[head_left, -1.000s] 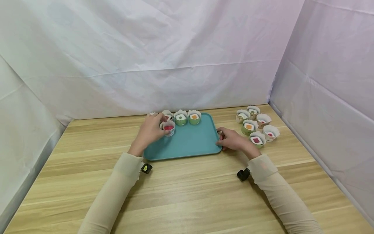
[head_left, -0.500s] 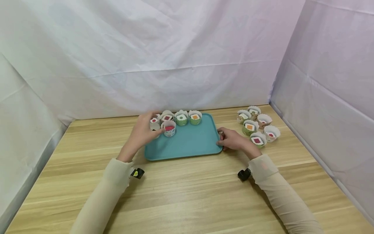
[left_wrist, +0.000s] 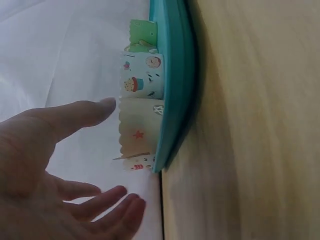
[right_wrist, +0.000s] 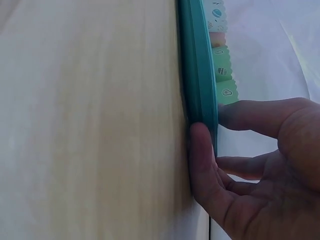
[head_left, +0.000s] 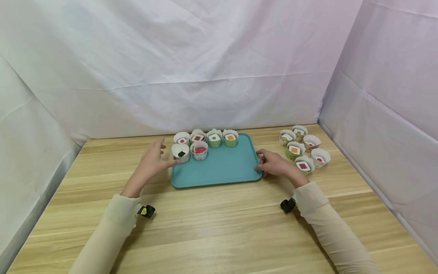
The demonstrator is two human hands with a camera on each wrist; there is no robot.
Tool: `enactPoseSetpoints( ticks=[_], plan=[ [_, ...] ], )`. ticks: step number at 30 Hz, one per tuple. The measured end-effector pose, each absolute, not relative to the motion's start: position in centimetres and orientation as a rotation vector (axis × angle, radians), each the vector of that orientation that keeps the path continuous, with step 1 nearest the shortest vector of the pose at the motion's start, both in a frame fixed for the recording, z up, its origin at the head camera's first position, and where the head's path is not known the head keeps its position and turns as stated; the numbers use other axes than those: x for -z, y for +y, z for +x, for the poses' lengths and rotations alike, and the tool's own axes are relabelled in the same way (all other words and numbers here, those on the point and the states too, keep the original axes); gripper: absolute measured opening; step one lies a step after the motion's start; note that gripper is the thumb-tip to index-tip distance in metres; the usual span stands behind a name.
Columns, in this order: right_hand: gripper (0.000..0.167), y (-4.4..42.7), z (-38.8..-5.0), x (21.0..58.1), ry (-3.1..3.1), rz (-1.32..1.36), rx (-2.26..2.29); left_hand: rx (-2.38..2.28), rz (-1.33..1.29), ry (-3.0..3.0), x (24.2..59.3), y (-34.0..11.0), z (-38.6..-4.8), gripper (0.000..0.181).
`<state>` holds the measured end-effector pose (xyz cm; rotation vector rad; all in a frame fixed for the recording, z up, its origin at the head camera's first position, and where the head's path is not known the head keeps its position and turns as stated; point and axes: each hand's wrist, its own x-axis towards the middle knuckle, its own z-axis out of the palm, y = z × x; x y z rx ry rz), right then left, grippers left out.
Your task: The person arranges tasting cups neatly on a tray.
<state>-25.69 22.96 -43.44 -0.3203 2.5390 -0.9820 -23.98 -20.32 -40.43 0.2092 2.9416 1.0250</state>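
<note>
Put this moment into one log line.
Left hand: open, holds nothing | Right hand: grips teal tray by its edge | On tray: six paper cups | On table, right of tray: six more cups

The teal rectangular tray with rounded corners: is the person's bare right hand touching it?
Touching. The right wrist view shows it: the right hand grips the teal tray by its edge, fingers against the side, no gap showing.
</note>
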Motion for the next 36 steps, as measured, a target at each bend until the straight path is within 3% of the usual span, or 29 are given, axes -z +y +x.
enactPoseSetpoints(
  ticks=[12,27,36],
  plan=[
    [0.077,23.4,-25.1,41.3,2.643,-0.345,0.925,-1.104,0.199,2.642,42.2,-20.8,-24.2,0.097],
    [0.068,25.4,-24.8,38.7,2.693,-0.507,1.086,-1.227,0.212,2.502,43.1,-20.5,-24.4,0.072],
    [0.055,26.9,-24.4,37.1,2.792,-0.551,1.134,-1.213,0.194,2.503,43.0,-20.5,-24.2,0.07]
  ],
)
